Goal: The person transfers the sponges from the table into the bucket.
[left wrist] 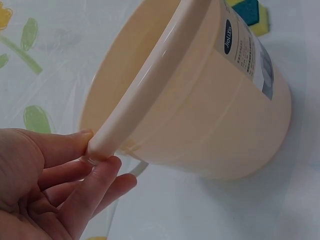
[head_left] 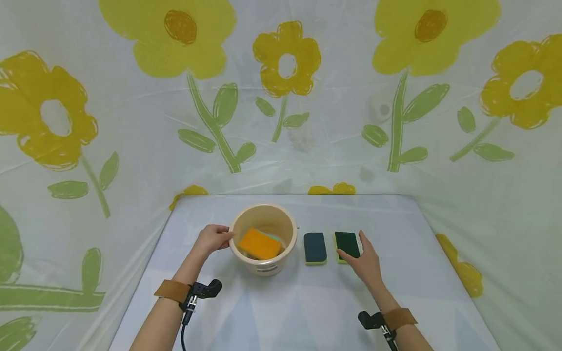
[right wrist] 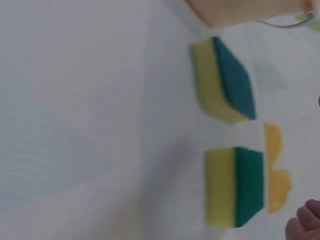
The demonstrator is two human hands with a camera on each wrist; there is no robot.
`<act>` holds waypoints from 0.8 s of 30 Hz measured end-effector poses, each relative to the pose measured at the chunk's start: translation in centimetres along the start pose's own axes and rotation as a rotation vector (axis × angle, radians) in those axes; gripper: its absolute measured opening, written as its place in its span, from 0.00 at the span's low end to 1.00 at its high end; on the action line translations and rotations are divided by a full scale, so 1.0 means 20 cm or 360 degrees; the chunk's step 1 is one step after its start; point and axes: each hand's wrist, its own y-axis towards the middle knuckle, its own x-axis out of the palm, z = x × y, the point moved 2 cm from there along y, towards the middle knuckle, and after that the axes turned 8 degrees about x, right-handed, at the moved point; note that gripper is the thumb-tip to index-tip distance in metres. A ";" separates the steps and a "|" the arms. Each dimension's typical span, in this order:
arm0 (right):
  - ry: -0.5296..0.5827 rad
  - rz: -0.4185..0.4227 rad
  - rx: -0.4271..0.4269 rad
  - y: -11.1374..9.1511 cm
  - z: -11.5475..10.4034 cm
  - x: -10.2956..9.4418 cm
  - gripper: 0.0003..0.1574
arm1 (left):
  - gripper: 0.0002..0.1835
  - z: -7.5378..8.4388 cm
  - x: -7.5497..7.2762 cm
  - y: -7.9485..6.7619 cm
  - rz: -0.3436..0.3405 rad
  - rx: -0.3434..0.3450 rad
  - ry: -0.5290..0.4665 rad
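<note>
With thumb and fingers, my left hand (head_left: 213, 239) pinches the left rim of a beige plastic bucket (head_left: 263, 217); the left wrist view shows the grip close up. Inside the bucket lies an orange sponge (head_left: 260, 244), mostly covering a pale teal piece (head_left: 273, 237). My right hand (head_left: 365, 261) hovers with thumb and forefinger spread around a sponge with a dark green top (head_left: 347, 243) and yellow base. In the right wrist view that green sponge (right wrist: 248, 185) shows apart from the fingers. Between it and the bucket lies a sponge with a dark blue top (head_left: 314, 247).
Everything stands on a white table (head_left: 298, 312) with a faint pale blue pattern. A flower-printed curtain (head_left: 333, 122) hangs behind and at both sides. Each wrist wears a brown strap (head_left: 172, 291) with a small black camera (head_left: 206, 289) and a cable.
</note>
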 end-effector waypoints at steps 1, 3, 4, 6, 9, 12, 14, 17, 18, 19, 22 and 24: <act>0.0002 0.0013 0.0016 0.00 0.03 0.01 0.65 | 0.21 0.00 0.00 0.00 0.0002 -0.0006 0.0002; -0.0007 0.0037 0.0043 0.00 0.08 0.04 0.66 | 0.21 0.00 0.00 0.00 0.0001 -0.0007 0.0003; -0.0005 0.0047 0.0056 0.00 0.10 0.06 0.67 | 0.21 0.00 -0.01 0.00 0.0002 -0.0009 0.0003; -0.0006 0.0066 0.0080 0.00 0.14 0.09 0.68 | 0.21 0.00 -0.01 0.00 -0.0002 -0.0007 0.0002; -0.0013 0.0073 0.0089 0.00 0.18 0.13 0.69 | 0.21 0.01 -0.01 -0.01 -0.0015 0.0006 0.0002; -0.0020 0.0072 0.0098 0.01 0.20 0.15 0.69 | 0.21 0.01 -0.01 -0.01 -0.0018 0.0005 0.0005; -0.0040 0.0066 0.0105 0.01 0.21 0.15 0.69 | 0.21 0.01 -0.01 -0.01 -0.0019 0.0006 0.0011; -0.0071 0.0045 0.0126 0.03 0.21 0.16 0.68 | 0.20 0.01 -0.01 -0.02 -0.0015 0.0013 0.0013; -0.0079 0.0037 0.0133 0.03 0.21 0.17 0.68 | 0.20 0.01 -0.01 -0.02 -0.0018 0.0010 0.0016; -0.0080 0.0031 0.0135 0.03 0.22 0.17 0.67 | 0.21 0.01 -0.01 -0.01 -0.0020 0.0007 0.0015; -0.0069 0.0024 0.0132 0.04 0.22 0.18 0.66 | 0.21 0.00 -0.01 -0.01 -0.0025 -0.0004 0.0007; -0.0060 0.0034 0.0115 0.04 0.23 0.18 0.64 | 0.22 0.00 0.00 0.00 -0.0023 -0.0011 0.0006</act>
